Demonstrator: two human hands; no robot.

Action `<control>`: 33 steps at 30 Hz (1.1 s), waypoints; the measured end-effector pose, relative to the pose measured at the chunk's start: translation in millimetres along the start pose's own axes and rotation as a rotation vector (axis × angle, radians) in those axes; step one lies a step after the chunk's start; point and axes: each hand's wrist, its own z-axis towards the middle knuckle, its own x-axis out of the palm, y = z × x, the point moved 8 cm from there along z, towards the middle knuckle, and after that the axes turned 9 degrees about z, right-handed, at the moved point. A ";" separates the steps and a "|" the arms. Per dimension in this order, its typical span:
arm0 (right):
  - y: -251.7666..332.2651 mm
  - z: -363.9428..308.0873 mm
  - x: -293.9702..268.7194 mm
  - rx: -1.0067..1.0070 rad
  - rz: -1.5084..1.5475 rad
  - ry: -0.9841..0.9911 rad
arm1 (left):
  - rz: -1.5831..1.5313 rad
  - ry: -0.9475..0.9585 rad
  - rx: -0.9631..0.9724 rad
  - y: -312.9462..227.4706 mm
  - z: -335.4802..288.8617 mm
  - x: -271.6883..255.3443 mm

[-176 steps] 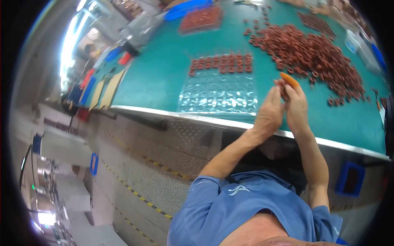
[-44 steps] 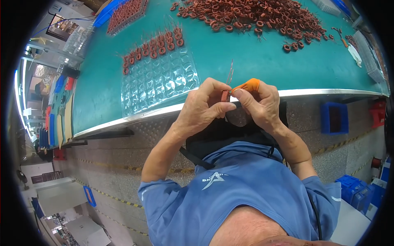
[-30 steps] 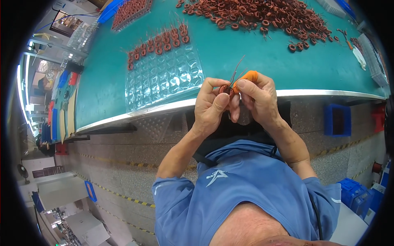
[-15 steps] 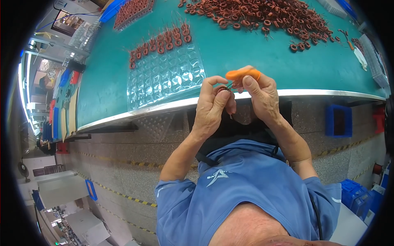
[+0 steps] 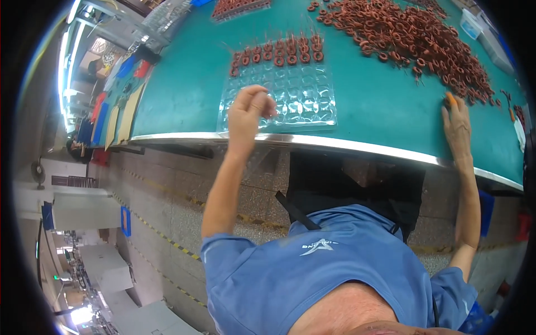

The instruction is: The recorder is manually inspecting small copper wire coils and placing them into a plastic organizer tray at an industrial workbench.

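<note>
Near twelve o'clock, the left hand curls over the tray; near three, the right hand borders the coil pile; I cannot tell either's grip.

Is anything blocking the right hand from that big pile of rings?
No, nothing visible is in the way. The right hand has its fingers by the near edge of the pile. Whether they touch a ring is too small to tell.

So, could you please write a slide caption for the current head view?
Left hand over a clear tray partly filled with reddish-brown rings, right hand beside a loose heap of them.
</note>
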 end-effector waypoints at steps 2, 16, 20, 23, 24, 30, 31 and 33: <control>-2.0 -4.6 6.1 -0.064 -0.038 0.022 | 0.101 -0.127 0.076 16.3 27.3 -40.8; -8.8 9.6 18.5 -0.254 -0.202 0.003 | 0.612 -0.247 0.297 46.6 126.3 -26.1; -4.5 15.8 -25.8 -0.184 0.034 -0.270 | 0.830 -0.206 0.450 48.0 136.2 -7.1; 8.5 22.9 -52.9 -0.018 0.321 -0.408 | 0.958 -0.138 0.577 29.9 136.6 -5.1; 14.0 21.6 -54.9 0.157 0.480 -0.400 | 1.015 -0.140 0.489 21.3 132.5 0.9; 119.6 -20.3 -60.9 -0.422 0.368 -0.465 | 0.082 0.274 0.089 -55.3 1.6 143.0; 142.2 -28.4 -55.6 -0.531 0.337 -0.434 | 0.061 0.360 0.113 -70.0 -26.8 164.9; 173.3 -36.5 -46.5 -0.579 0.583 -0.377 | -0.049 0.378 0.064 -67.4 -60.7 182.0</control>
